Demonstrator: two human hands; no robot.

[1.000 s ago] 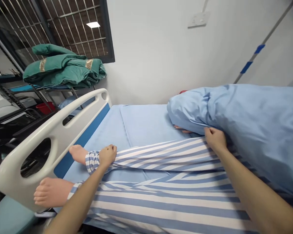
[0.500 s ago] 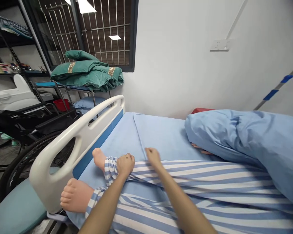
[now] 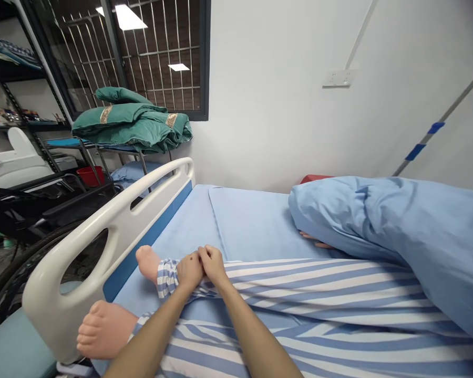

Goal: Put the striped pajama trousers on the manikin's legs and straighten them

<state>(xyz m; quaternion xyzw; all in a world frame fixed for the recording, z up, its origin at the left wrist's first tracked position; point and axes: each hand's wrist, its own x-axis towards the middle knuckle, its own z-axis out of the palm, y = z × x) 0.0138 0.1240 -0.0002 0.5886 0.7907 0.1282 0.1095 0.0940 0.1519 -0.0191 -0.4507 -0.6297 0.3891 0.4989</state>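
Observation:
A manikin in blue-and-white striped trousers [image 3: 299, 278] lies on the bed, its far foot [image 3: 147, 262] and near foot [image 3: 106, 331] bare. My left hand [image 3: 189, 270] is closed round the far trouser leg just above the cuff [image 3: 167, 275]. Right beside it, my right hand [image 3: 213, 262] is closed on the same leg, its knuckles touching my left hand. The fingertips of both hands are hidden against the cloth. A light blue quilt [image 3: 378, 215] covers the manikin's upper part, and some fingers [image 3: 315, 240] show under its edge.
A white and blue footboard [image 3: 114, 220] closes off the bed's left end. Beyond it stand a black wheelchair [image 3: 63, 205] and a rack with a folded green quilt [image 3: 134, 123]. The light blue sheet [image 3: 248, 215] shows between the legs and the wall.
My right hand has moved left and down, from above the sheet edge to beside my left hand. My left hand keeps its hold on the trouser leg. The view has shifted slightly right.

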